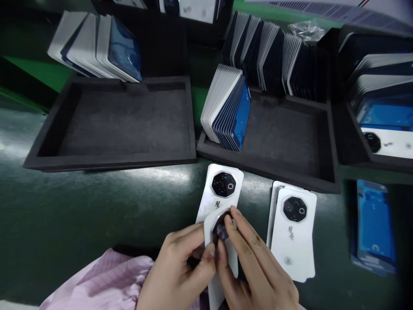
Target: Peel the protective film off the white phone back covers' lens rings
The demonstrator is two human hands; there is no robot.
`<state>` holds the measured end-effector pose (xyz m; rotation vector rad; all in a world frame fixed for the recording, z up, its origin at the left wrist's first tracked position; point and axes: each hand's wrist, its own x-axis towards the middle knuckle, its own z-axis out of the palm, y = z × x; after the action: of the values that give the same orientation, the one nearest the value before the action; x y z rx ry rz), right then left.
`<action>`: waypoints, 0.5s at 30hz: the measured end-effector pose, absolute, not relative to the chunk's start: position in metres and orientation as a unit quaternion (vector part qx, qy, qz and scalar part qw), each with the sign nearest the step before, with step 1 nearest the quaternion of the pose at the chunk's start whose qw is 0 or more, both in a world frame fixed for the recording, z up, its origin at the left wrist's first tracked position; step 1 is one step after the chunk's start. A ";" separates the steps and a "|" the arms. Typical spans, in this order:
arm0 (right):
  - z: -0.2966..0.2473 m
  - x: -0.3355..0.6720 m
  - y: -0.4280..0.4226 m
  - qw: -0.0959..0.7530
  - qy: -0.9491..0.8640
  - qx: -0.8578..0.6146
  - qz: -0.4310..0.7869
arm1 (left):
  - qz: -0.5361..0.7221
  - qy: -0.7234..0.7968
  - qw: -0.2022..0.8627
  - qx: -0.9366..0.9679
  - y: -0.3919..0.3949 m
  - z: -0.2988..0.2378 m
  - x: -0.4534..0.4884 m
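A white phone back cover (213,282) with a dark camera patch is held up between both hands, tilted on its long axis. My left hand (180,265) pinches its left edge between thumb and fingers. My right hand (254,267) grips the other side, its fingertips on the dark patch. Right behind it, another white phone cover (206,209) lies on the table, partly hidden by the hands. To the right of my right hand is a small stack of white phone covers (293,241), each with a dark octagonal camera area.
Two black trays (112,158) (267,168) stand behind the hands. White and blue panels (226,112) lean in the right one; more panels (97,47) stand behind the left. Blue film-like pieces (376,224) lie far right, beside another filled black tray (358,133).
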<state>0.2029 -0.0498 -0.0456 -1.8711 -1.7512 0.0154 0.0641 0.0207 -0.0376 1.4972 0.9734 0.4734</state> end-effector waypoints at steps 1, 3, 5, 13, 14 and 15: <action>-0.046 0.203 -0.050 0.291 -0.654 -0.698 0.011 | 0.204 0.416 0.610 0.643 0.021 -0.038 0.064; -0.046 0.204 -0.050 0.302 -0.653 -0.694 0.028 | 0.210 0.414 0.620 0.632 0.022 -0.036 0.065; -0.045 0.206 -0.050 0.308 -0.650 -0.692 0.056 | 0.232 0.420 0.619 0.622 0.023 -0.033 0.066; -0.036 0.216 -0.051 0.305 -0.609 -0.722 0.123 | 0.267 0.337 0.619 0.658 0.025 -0.029 0.067; -0.034 0.216 -0.051 0.307 -0.606 -0.724 0.125 | 0.269 0.325 0.617 0.664 0.025 -0.030 0.066; -0.033 0.217 -0.051 0.306 -0.603 -0.726 0.126 | 0.270 0.316 0.616 0.669 0.024 -0.031 0.066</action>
<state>0.2166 -0.0513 -0.0330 -1.9212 -1.5975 0.3323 0.0662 0.0242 -0.0308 1.5415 0.7290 0.6227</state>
